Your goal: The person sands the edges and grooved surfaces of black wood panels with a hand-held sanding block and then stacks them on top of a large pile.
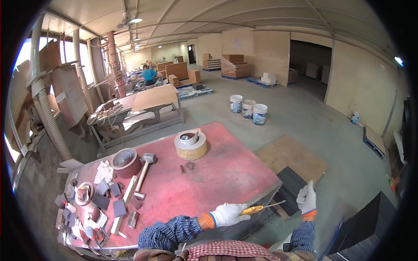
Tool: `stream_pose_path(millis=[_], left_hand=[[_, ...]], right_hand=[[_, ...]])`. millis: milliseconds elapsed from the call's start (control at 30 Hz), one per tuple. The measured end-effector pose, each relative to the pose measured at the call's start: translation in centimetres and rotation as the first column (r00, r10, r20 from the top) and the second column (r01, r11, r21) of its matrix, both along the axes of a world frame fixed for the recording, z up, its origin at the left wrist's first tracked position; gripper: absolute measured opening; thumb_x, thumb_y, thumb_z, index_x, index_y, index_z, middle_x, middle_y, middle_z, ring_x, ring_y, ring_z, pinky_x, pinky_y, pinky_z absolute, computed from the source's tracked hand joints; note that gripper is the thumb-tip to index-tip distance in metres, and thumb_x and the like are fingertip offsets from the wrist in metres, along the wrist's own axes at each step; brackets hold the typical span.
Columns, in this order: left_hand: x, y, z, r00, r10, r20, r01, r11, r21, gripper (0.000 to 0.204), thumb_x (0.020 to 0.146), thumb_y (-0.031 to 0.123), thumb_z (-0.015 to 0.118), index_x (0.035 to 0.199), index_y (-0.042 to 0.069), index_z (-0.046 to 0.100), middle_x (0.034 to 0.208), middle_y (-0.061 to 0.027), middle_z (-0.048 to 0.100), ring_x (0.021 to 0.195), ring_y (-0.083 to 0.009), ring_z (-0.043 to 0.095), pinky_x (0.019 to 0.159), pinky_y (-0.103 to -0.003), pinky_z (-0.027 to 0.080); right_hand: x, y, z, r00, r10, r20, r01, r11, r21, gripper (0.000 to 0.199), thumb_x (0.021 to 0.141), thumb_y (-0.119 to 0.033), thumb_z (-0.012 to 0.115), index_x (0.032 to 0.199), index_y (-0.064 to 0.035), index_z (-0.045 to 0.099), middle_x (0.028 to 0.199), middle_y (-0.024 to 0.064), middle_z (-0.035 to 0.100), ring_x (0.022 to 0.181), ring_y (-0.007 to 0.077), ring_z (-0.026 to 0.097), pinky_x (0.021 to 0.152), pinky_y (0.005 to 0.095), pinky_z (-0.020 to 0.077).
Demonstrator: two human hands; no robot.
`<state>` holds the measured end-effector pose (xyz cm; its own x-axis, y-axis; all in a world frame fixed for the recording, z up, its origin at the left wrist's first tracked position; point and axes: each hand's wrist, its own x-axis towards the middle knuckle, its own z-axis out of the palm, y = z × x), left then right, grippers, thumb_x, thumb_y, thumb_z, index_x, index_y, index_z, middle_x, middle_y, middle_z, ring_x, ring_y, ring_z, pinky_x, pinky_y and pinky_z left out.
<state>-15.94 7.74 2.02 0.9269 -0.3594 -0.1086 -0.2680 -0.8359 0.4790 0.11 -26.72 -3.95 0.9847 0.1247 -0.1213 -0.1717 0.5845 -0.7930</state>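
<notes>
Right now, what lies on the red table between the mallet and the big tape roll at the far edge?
In the head view, only bare red tabletop lies between the mallet and the big tape roll. A few small dark blocks sit just nearer.

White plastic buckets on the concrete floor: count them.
3. The white plastic buckets stand clustered beyond the red table: left, middle, right. Others may be hidden.

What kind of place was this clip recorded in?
Most likely a woodworking or furniture workshop: a red workbench with a mallet and tape rolls, stacked boards on a concrete floor, and a dust-extraction hose at the left.
</notes>
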Motion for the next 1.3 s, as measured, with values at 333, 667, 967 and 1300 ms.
stream_pose_path(millis=[333, 667, 967, 1300], left_hand=[[0.8, 0.8, 2.6, 0.996, 0.065, -0.062, -0.062, 0.996, 0.063, 0.050, 0.096, 0.053, 0.053, 0.120, 0.009, 0.054, 0.101, -0.0214, 0.068, 0.094, -0.0409, 0.067, 0.078, -0.050, 0.053], [-0.5, -0.6, 2.8, 0.892, -0.435, -0.125, 0.429, 0.900, -0.074, 0.049, 0.095, 0.051, 0.055, 0.121, 0.010, 0.053, 0.095, -0.0223, 0.067, 0.089, -0.0426, 0.066, 0.074, -0.049, 0.052], [1.0, -0.1, 2.2, 0.977, -0.079, -0.198, 0.079, 0.997, -0.007, 0.046, 0.092, 0.045, 0.064, 0.117, 0.006, 0.059, 0.084, -0.0183, 0.068, 0.079, -0.0333, 0.069, 0.071, -0.042, 0.053], [0.7, -1.1, 4.3, 0.877, -0.122, -0.466, -0.027, 0.953, -0.300, 0.038, 0.093, 0.031, 0.067, 0.119, 0.004, 0.060, 0.081, -0.0046, 0.067, 0.073, -0.0141, 0.064, 0.068, -0.030, 0.051]], right_hand=[[-3.1, 2.8, 1.1, 0.665, 0.674, 0.323, 0.716, -0.452, -0.532, 0.064, 0.080, -0.030, 0.070, 0.134, -0.0007, 0.054, 0.150, 0.0180, 0.041, 0.142, 0.0362, 0.033, 0.119, 0.0577, 0.0173], [2.6, 3.1, 0.0, 0.998, -0.017, -0.065, -0.011, 0.917, -0.398, 0.048, 0.098, -0.048, 0.055, 0.102, -0.0013, 0.064, 0.087, 0.0114, 0.066, 0.071, 0.0199, 0.064, 0.057, 0.0330, 0.0532], [6.1, 3.5, -0.4, 0.996, 0.090, 0.007, -0.085, 0.905, 0.416, 0.056, 0.099, -0.058, 0.048, 0.061, -0.0236, 0.027, 0.050, -0.0089, 0.018, 0.036, 0.0068, 0.018, 0.035, 0.0240, 0.0135], [4.9, 3.8, 0.8, 0.961, -0.253, -0.112, 0.239, 0.963, -0.127, 0.048, 0.096, -0.056, 0.055, 0.072, -0.0146, 0.052, 0.060, -0.0015, 0.047, 0.046, 0.0123, 0.042, 0.042, 0.0276, 0.0343]])
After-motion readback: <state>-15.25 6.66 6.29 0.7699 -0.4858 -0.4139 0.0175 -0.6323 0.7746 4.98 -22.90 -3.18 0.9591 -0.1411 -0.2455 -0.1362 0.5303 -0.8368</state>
